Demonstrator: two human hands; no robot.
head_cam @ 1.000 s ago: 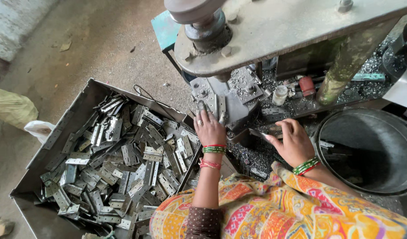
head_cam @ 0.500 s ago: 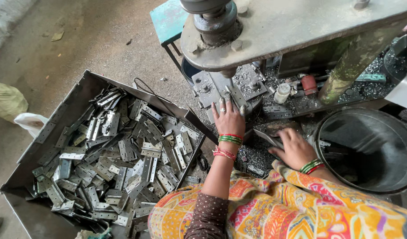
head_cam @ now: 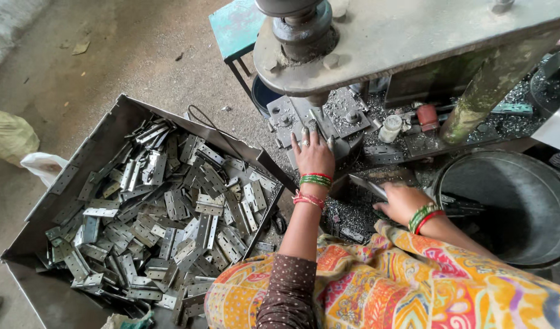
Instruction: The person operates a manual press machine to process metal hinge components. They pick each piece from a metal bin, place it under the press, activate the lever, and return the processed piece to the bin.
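My left hand (head_cam: 313,157) reaches forward, fingers spread and lying on the grey die block (head_cam: 298,116) under the ram of a press machine (head_cam: 414,36). I see nothing gripped in it. My right hand (head_cam: 403,201) rests low over metal scrap and holds a flat metal plate (head_cam: 366,186) that sticks out to the left. Both wrists carry red and green bangles. Left of my arms, a metal tray (head_cam: 131,109) on the floor is heaped with several grey hinge plates (head_cam: 176,213).
A black round tub (head_cam: 524,207) sits at the right, under the press table. A small white bottle (head_cam: 390,128) and a red cylinder (head_cam: 427,116) stand on the press bed among metal chips. A teal stool (head_cam: 237,24) stands behind. Bags (head_cam: 12,137) lie at the far left.
My left hand has moved from the tray's edge forward onto the die block. My right hand has slid down and right with the plate. The view has shifted slightly.
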